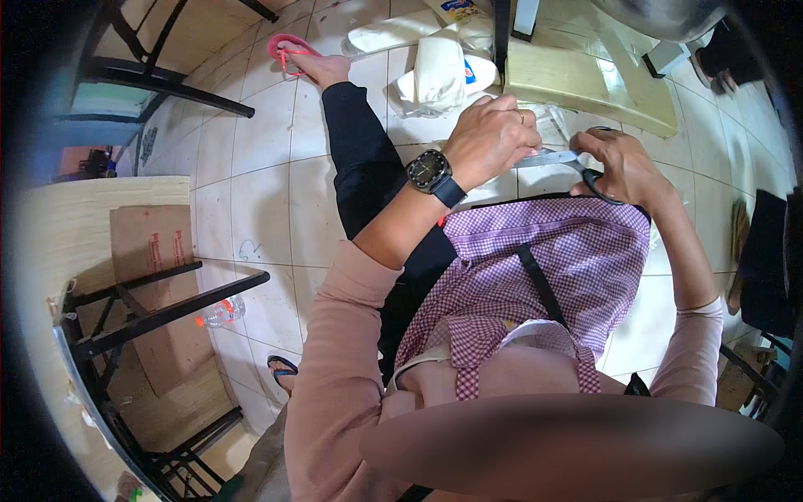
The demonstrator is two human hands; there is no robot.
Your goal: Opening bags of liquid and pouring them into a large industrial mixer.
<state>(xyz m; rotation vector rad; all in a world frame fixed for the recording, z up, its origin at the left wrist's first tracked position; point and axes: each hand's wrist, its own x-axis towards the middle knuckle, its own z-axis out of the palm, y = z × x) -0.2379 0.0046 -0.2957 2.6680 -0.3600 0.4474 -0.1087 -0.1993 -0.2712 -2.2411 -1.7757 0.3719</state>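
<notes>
A pair of scissors (547,158) with black handles is in my right hand (621,160), fingers and thumb around the handle loops. Its metal blades point left to the fingertips of my left hand (499,135). Those fingertips are pinched together at the blade end; whether something thin is between them is hidden. A black wristwatch (430,171) is on my left wrist. Below both hands, a purple-and-white checked apron (533,251) covers my lap. Clear plastic film (552,118) lies on the floor just beyond the hands.
White plastic-wrapped packs (439,75) lie on the tiled floor (257,207) ahead, left of a pale yellow board (583,94). To the left are black metal stool legs (175,307), a plastic bottle (224,312) and flattened cardboard (150,238). Another person's foot (715,75) shows at far right.
</notes>
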